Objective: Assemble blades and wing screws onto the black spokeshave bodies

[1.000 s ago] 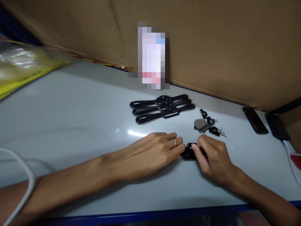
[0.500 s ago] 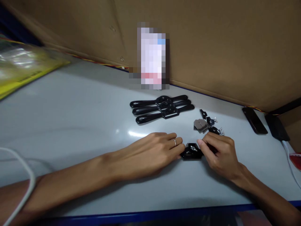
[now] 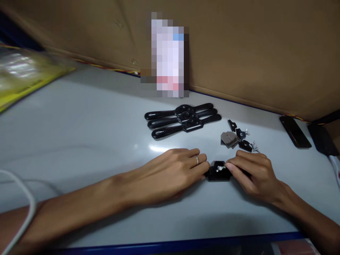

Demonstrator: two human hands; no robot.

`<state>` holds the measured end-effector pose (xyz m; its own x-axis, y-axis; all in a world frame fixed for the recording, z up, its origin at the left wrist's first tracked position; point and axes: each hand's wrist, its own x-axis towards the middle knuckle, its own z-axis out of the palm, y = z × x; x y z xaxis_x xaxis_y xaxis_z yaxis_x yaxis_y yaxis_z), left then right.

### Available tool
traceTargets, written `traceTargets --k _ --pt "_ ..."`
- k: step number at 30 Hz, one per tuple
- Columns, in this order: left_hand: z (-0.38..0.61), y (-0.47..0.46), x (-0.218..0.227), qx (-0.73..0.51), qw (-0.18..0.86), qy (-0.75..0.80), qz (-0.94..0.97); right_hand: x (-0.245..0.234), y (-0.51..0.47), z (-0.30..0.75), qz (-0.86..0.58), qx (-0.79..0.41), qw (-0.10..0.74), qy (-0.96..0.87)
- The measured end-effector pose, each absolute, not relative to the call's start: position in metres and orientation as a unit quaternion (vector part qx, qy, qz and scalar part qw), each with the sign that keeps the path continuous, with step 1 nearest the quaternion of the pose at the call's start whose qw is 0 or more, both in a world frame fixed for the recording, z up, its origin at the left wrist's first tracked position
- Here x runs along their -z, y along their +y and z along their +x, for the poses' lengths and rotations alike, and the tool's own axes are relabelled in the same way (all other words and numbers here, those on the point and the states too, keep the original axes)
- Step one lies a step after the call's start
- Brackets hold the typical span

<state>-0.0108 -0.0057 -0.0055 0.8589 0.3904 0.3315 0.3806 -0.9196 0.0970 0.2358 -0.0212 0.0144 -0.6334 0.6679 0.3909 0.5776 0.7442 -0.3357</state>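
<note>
A black spokeshave (image 3: 219, 176) lies near the front of the table, its handles hidden under my hands. My left hand (image 3: 180, 171), with a ring on one finger, is closed around its left end. On top of the body stands a small silver wing screw (image 3: 220, 168). My right hand (image 3: 252, 173) is closed over the right side, thumb and index fingertip pinched at the screw's edge. Behind it lie several black cap plates (image 3: 245, 145), silver wing screws (image 3: 255, 146) and a stack of grey blades (image 3: 228, 138).
Three more black spokeshaves (image 3: 164, 132) lie side by side behind my left hand. A dark phone (image 3: 295, 131) and a black object (image 3: 321, 139) sit at the right. A yellow-edged plastic bag (image 3: 26, 76) is at the left. A white cable (image 3: 30, 209) crosses above my left forearm.
The wing screw on the spokeshave has turned to a different angle. My right hand has shifted slightly right, while my left hand stays in place. The view has moved a little.
</note>
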Motion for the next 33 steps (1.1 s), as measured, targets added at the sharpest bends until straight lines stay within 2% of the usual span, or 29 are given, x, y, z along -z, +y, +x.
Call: traceTargets --k 6,17,21,23,29,33 --pt "-0.011 -0.006 0.005 -0.183 0.031 0.198 0.962 -0.016 -0.027 0.233 -0.298 -0.12 0.252 -0.913" --pt "-0.011 -0.006 0.004 -0.177 0.026 0.197 0.964 -0.011 -0.026 0.234 -0.341 -0.077 0.247 -0.904" --pt "-0.012 -0.006 0.005 -0.17 0.025 0.2 0.965 -0.016 -0.022 0.237 -0.346 -0.099 0.254 -0.898" --pt "-0.012 -0.006 0.006 -0.168 0.027 0.204 0.964 -0.023 -0.02 0.242 -0.346 -0.129 0.228 -0.901" --pt "-0.013 -0.007 0.009 -0.151 0.037 0.227 0.961 -0.041 -0.019 0.255 -0.38 -0.154 0.036 -0.912" --pt "-0.013 -0.006 0.008 -0.155 0.009 0.21 0.965 -0.039 -0.017 0.255 -0.37 -0.157 0.022 -0.915"
